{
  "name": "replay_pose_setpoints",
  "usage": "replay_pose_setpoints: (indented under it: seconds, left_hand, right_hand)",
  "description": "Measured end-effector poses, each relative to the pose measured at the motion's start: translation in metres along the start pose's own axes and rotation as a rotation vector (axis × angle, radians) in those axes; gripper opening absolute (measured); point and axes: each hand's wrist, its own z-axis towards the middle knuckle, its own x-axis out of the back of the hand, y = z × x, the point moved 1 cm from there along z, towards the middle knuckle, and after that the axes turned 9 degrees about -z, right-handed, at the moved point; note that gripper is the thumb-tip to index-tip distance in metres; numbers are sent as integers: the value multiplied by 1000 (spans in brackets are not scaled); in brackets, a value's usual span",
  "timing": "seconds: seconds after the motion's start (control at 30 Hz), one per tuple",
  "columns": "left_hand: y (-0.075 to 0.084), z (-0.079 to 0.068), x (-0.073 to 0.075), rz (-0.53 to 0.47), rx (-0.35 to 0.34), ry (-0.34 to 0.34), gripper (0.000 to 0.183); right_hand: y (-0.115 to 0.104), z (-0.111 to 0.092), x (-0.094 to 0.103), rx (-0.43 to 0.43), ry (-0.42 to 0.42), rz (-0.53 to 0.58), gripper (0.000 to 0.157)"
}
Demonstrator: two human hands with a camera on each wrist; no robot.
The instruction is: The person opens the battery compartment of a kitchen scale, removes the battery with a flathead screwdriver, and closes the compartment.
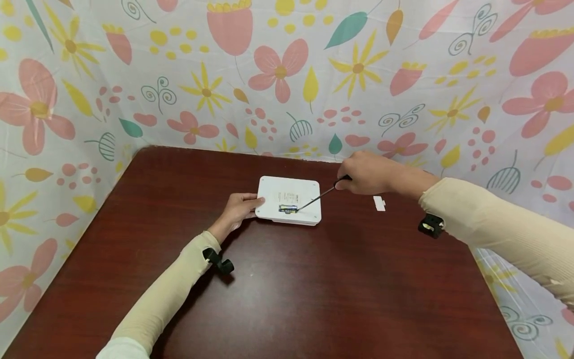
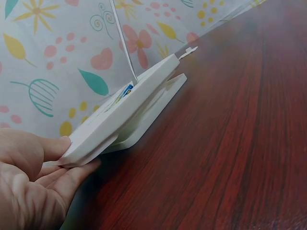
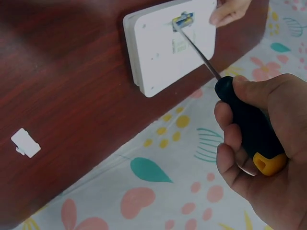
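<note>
Reaches in from the right with the right forearm in a beige sleeve, keeping the right hand raised above the table, just past the right side of a white device. Wraps thumb and fingers closely around the dark handle of a screwdriver (yellow at the butt end). Slants the thin metal shaft down and to the left, over the flat upper face of the device, as far as the batteries in the uncovered slot. Touches, or all but touches, the right end of the batteries with the tip; too small and blurred to be sure.

Stretches the left forearm up from the lower left, in a similar beige sleeve, bringing the left hand to the left edge of the device. Pinches that edge between thumb and fingers, with the thumb on the upper face and the fingertips underneath. Places the device directly between both hands, against the left one and a shaft's reach from the right one. Shows small printed text on the device, just beyond the batteries.

Includes, on the table to the right of the device and apart from it, a small white cover. Ends, behind the table, in a flowered curtain.
</note>
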Motion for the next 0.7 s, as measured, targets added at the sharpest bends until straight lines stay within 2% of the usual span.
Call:
replay_pose_setpoints:
  seconds: [0.2,0.53,0.63,0.7]
  left_hand:
    - [2,0,-2,3,1,-3,40]
    - [1,-1,-1,5,-6,-9,40]
    - [0,-1,-1,13,-8,-13,40]
    - [0,-1,-1,15,-8,-11,40]
  right_hand:
    - [-1,-2,-1,-5,32,-22,36]
    - [-16,-9,-12,-13,125,-130,17]
    - [-22,-10,-11,-26,128,-147,16]
    - [-25,-9,-9,-19,121,-158,21]
